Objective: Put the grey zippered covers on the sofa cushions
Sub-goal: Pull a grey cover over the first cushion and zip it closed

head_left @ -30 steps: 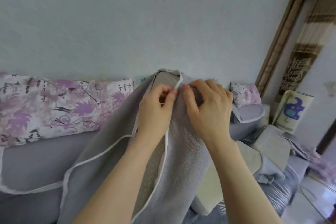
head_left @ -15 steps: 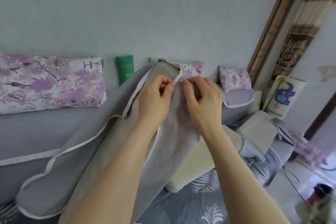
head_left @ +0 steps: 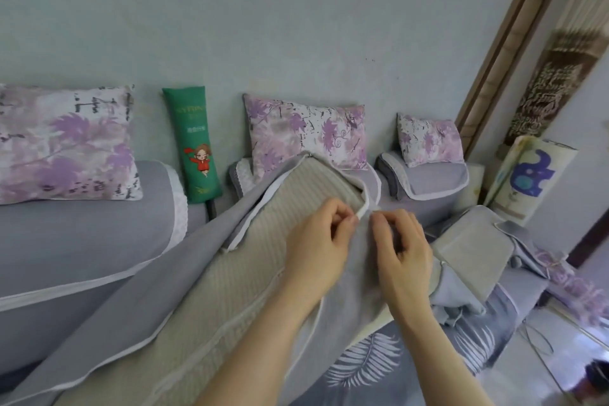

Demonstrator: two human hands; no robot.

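**Two hands pinching a grey cover at the top of a sofa cushion**

A pale blue-grey wall (head_left: pixel 296 26) is filling the space behind the sofa cushion. A grey sofa (head_left: pixel 66 241) is running along that wall, behind and to the left of the cushion.

The sofa cushion (head_left: pixel 250 257), beige and ribbed, is lying tilted across the middle, with its top end raised toward the wall. The grey cover (head_left: pixel 148 300) is wrapping it only partly. Grey fabric is lying along the cushion's left side and over its right side, and the ribbed face between is showing bare.

Three purple floral pillows are leaning on the sofa back. The big one (head_left: pixel 66 145) is sitting far left of the cushion, a second (head_left: pixel 306 132) just behind its top end, and a small third (head_left: pixel 428 138) behind and to the right. A rolled mat (head_left: pixel 530 175) printed with a blue elephant is standing well to the cushion's right. A green pouch (head_left: pixel 194 145) (a cartoon figure in red on it) is leaning on the wall behind the cushion, to its left.

Both hands are working at the cushion's top right corner. The left hand (head_left: pixel 316 250) is pinching the cover's white piping (head_left: pixel 362 212) between thumb and forefinger, its other fingers curled. The right hand (head_left: pixel 402 257), just beside it, is curling its fingers and nipping the cover's edge. What lies between those fingertips is too small to tell.
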